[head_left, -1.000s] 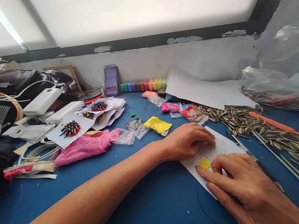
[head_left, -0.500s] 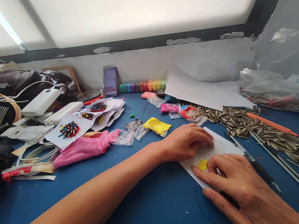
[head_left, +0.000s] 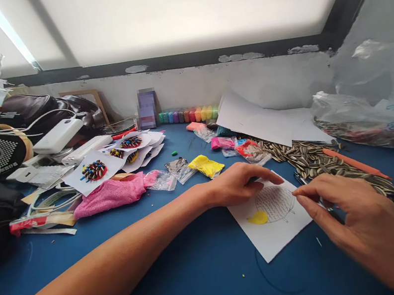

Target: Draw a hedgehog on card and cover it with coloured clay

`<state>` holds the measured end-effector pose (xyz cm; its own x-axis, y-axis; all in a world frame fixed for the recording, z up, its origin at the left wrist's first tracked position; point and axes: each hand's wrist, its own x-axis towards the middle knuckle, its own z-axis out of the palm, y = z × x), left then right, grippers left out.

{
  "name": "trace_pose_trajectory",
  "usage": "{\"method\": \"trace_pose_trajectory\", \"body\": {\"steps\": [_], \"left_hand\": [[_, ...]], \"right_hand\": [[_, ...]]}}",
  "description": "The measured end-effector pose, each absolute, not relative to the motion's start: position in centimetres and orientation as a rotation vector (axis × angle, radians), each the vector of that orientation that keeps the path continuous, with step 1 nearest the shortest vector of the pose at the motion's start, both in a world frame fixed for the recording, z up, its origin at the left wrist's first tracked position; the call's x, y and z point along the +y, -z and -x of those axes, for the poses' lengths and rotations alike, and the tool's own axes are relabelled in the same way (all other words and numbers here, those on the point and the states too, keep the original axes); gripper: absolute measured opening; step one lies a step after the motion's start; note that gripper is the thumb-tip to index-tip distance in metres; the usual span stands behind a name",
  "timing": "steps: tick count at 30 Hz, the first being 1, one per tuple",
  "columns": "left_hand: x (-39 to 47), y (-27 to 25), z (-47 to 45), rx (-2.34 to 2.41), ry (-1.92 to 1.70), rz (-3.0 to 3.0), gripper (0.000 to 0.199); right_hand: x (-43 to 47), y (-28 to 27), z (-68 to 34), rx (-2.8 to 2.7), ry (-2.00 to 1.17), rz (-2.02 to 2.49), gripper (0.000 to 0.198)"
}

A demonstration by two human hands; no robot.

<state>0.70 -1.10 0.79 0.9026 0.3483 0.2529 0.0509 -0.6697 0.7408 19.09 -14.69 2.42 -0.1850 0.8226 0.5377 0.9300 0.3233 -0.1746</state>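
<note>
A white sheet of paper [head_left: 262, 242] lies on the blue table, with a line drawing of an oval, hatched body. A flat, teardrop-shaped piece of yellow clay [head_left: 257, 218] sits at the drawing's left end. My left hand [head_left: 239, 183] rests on the sheet's upper left part, index finger stretched along the top of the drawing. My right hand [head_left: 355, 211] is at the sheet's right edge, thumb and index finger drawn together; anything between them is too small to make out. Beneath it, pens [head_left: 299, 179] lie mostly hidden.
Striped sunflower seeds [head_left: 316, 162] spread down the right side, with an orange stick [head_left: 356, 165] on them. Clay packets, including a yellow packet [head_left: 205, 166], lie beyond my left hand. Seed-decorated cards [head_left: 85, 183], a pink cloth [head_left: 110, 196] and a power bank [head_left: 58, 135] crowd the left.
My right hand has moved right, off the yellow clay piece, which now shows fully. My left hand has shifted slightly left and its fingers have straightened. More of the drawing is uncovered.
</note>
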Motion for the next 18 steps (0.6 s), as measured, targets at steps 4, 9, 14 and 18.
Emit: {"method": "trace_pose_trajectory", "body": {"steps": [4,9,14,18], "left_hand": [[-0.8,-0.8,-0.8,0.358,-0.57,-2.293,0.038],[-1.4,-0.6,-1.3,0.702,-0.558,-2.707,0.022],[-2.4,0.2,-1.6,0.567,-0.589,-2.813,0.027],[-2.0,0.1,-1.3,0.338,-0.57,-2.712,0.028]], "right_hand": [[-14.7,-2.1,-19.4,-2.113,0.31,1.511,0.025],[-14.6,-1.1,-19.6,-2.196,0.398,1.501,0.031],[-15.1,-1.6,-19.2,-2.258,0.427,1.536,0.036],[-15.6,-2.6,-18.7,-2.23,0.503,1.539,0.037]]}}
